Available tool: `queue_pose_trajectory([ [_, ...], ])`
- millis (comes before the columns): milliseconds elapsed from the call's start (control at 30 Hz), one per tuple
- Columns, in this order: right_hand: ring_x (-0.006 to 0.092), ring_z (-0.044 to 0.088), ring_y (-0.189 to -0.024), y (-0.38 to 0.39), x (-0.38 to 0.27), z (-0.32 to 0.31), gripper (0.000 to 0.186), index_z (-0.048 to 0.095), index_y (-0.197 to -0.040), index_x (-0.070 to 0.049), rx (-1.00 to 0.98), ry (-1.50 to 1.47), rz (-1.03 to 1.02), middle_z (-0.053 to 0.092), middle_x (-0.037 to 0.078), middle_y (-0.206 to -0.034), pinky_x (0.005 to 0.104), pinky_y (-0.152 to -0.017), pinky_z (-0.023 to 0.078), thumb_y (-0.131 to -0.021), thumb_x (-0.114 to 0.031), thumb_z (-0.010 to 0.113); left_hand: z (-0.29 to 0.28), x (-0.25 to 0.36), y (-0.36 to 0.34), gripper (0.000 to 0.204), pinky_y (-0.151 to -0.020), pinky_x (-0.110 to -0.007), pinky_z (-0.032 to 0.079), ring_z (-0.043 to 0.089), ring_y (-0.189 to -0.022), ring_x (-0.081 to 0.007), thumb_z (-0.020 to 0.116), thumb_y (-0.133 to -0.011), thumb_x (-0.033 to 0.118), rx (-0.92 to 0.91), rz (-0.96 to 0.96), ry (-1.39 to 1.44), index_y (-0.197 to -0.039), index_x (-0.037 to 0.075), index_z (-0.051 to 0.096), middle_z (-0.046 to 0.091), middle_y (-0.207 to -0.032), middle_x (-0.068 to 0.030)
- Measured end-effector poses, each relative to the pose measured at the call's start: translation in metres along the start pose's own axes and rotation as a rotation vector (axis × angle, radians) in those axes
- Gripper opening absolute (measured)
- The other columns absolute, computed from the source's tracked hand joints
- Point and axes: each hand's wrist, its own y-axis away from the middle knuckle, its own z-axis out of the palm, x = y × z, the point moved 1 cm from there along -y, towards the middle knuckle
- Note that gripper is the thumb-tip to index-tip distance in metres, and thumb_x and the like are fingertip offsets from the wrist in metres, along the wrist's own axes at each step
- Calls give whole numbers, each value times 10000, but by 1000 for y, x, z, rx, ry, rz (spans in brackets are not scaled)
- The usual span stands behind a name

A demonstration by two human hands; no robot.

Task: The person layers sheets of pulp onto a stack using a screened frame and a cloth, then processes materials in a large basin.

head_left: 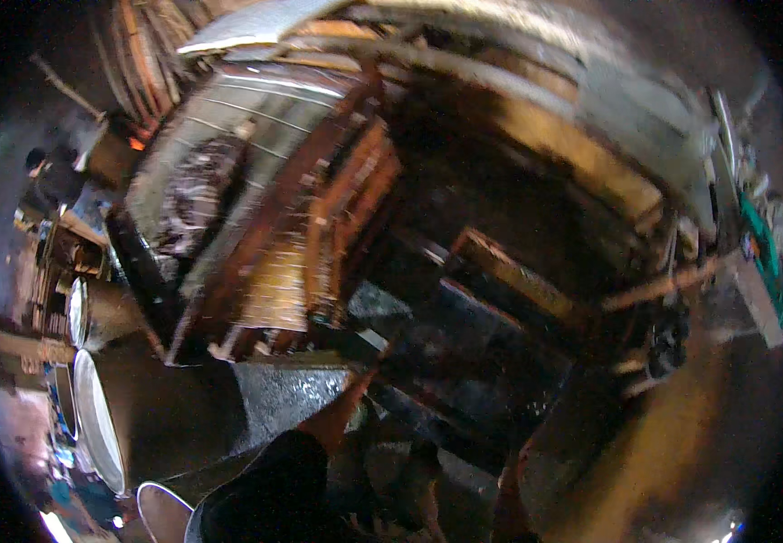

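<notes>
The picture is smeared by motion. My left hand (pixel 344 409) comes out of a dark sleeve (pixel 269 493) and stretches up toward a dark, wet metal trough (pixel 464 362) below a rusty frame machine (pixel 319 235). Its fingers point upward, close to a grey speckled slab (pixel 292 394); blur hides whether they hold anything. My right hand (pixel 511 471) shows only as a reddish shape at the trough's near edge, with its fingers unclear.
A large ribbed drum (pixel 206 185) stands left of the frame. Round metal pots (pixel 93 312) and a wide pan (pixel 97 421) sit at the left edge. Another person (pixel 47 176) is far left near an orange glow (pixel 138 142). Wooden beams (pixel 518 276) cross the right.
</notes>
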Motion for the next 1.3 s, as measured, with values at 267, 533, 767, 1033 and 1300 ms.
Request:
queue_pose_trajectory([
  [267,282,514,-1058,-38,33,-29,470,515,-1193,-15,-66,-328,179,529,165,-1183,401,-887,410,-830,-309,561,73,9,-30,628,-962,-388,315,425,-1168,-246,591,-798,465,-249,-180,-254,-1218,11,479,472,-1263,-124],
  [533,279,501,-1079,-23,-4,-94,465,512,-1204,-17,-162,-455,15,518,176,-1200,395,-912,386,-847,-313,531,72,70,-1,523,-879,-409,425,533,-1062,-304,549,-733,488,174,-154,-867,-987,40,637,571,-1111,-181],
  [767,276,489,-1098,12,-105,-111,462,509,-1214,-19,-346,-517,-305,509,185,-1214,390,-933,366,-861,-317,504,98,315,146,569,-858,-416,434,539,-1028,-349,561,-704,525,426,102,-896,-981,33,630,575,-1088,-207],
  [1033,266,464,-1118,103,-282,-69,497,506,-1212,-14,-473,-501,-754,492,164,-1231,390,-965,330,-864,-367,476,-8,456,298,475,-725,-422,485,609,-814,-380,621,-707,487,732,620,-685,-812,25,657,628,-793,-224],
  [1300,210,473,-1071,416,-441,-51,366,587,-1057,11,-792,-716,-1008,537,92,-1160,342,-946,322,-795,-239,641,-239,438,354,476,-631,-368,447,622,-677,-290,625,-721,481,870,648,-179,-717,6,648,605,-643,-165],
])
